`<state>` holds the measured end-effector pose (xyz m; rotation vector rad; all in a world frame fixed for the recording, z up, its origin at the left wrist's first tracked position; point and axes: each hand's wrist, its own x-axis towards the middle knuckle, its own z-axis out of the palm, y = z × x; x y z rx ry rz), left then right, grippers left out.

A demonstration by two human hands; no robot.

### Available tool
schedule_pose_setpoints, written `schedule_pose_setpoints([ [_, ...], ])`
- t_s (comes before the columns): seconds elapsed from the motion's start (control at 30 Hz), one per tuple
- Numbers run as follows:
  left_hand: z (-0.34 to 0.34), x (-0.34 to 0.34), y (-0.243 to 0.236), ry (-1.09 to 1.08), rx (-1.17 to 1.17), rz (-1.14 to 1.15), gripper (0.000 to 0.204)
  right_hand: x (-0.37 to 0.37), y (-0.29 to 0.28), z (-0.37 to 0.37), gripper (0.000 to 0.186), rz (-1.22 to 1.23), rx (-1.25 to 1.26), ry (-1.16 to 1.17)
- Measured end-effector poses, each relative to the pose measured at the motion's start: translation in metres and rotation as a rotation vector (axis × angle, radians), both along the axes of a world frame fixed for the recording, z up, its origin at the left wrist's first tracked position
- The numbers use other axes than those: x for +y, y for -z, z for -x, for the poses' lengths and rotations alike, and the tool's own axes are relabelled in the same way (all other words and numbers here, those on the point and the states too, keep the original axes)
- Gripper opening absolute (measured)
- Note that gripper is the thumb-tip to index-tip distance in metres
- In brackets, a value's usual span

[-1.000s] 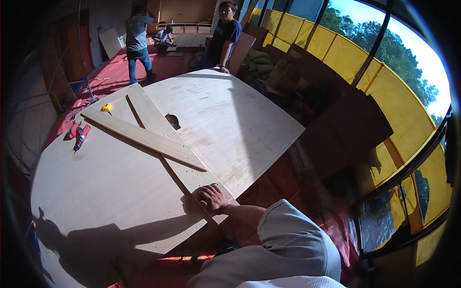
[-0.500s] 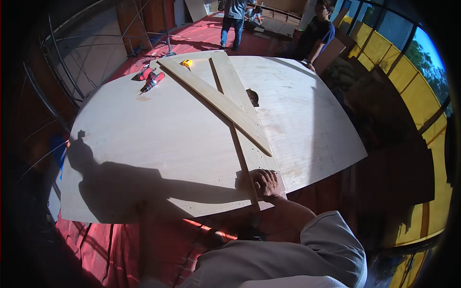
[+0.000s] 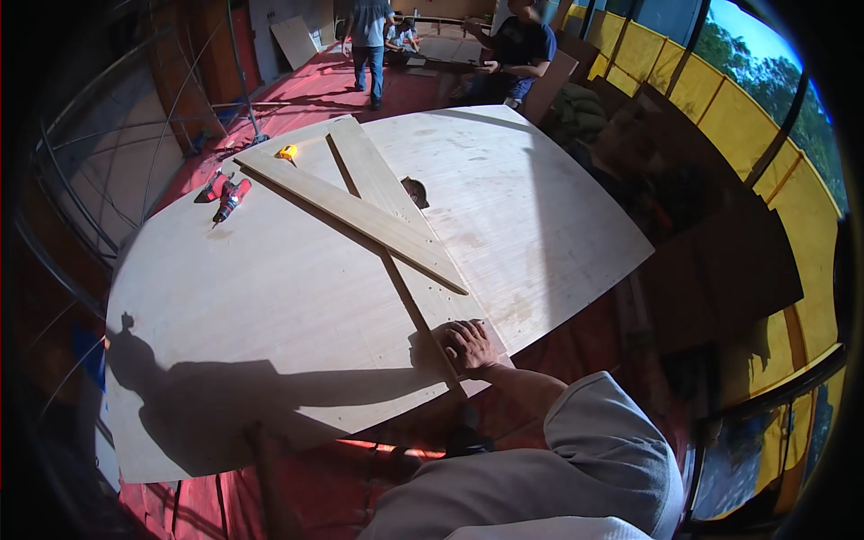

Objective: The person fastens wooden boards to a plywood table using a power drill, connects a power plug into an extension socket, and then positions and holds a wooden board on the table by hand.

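A large pale plywood sheet (image 3: 297, 261) with a curved outline stretches out before me. My right hand (image 3: 470, 346) lies palm down with its fingers apart on the near end of a long wooden plank (image 3: 418, 283). A second plank (image 3: 351, 216) crosses over that one at a slant. In the shade at the sheet's near left edge is my left hand (image 3: 256, 438), its fingers too dark to make out. Two red cordless drills lie at the far left, the nearer drill (image 3: 232, 200) pointing toward me. A yellow tape measure (image 3: 287, 153) sits by the slanting plank's far end.
A dark round-bladed tool (image 3: 415, 192) shows beside the planks. Red sheeting (image 3: 306, 90) covers the floor. Metal poles (image 3: 72, 189) stand at left; yellow panels (image 3: 720, 121) line the right. One person (image 3: 367, 45) stands at the back, another (image 3: 522, 54) near the sheet's far edge.
My view has swung to the right, so the sheet and tools sit further left. My right hand stays on the plank. The person at the far edge has straightened, hand off the sheet.
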<state>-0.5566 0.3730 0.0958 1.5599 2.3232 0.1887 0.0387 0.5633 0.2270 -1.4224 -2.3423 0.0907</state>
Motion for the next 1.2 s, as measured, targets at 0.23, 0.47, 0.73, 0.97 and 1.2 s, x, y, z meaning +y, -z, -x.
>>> schedule_pose_setpoints([
  [0.23,-0.004,-0.009,-0.015,-0.046,0.008,0.015,0.111,0.002,0.005,0.005,0.044,-0.025,0.005,-0.016],
  [0.47,-0.006,-0.007,-0.014,-0.055,-0.002,-0.012,0.11,0.003,0.001,0.007,0.044,-0.086,0.031,-0.036],
  [0.73,-0.017,-0.001,-0.016,-0.005,0.142,-0.027,0.096,0.003,0.001,0.003,0.043,-0.064,0.021,-0.029],
  [0.97,-0.01,-0.016,-0.021,0.057,0.154,0.011,0.082,0.003,0.018,0.004,0.046,-0.027,0.006,-0.044],
  [1.2,-0.031,0.005,-0.045,0.05,0.152,-0.073,0.077,0.01,0.015,0.003,0.046,-0.106,-0.039,-0.023],
])
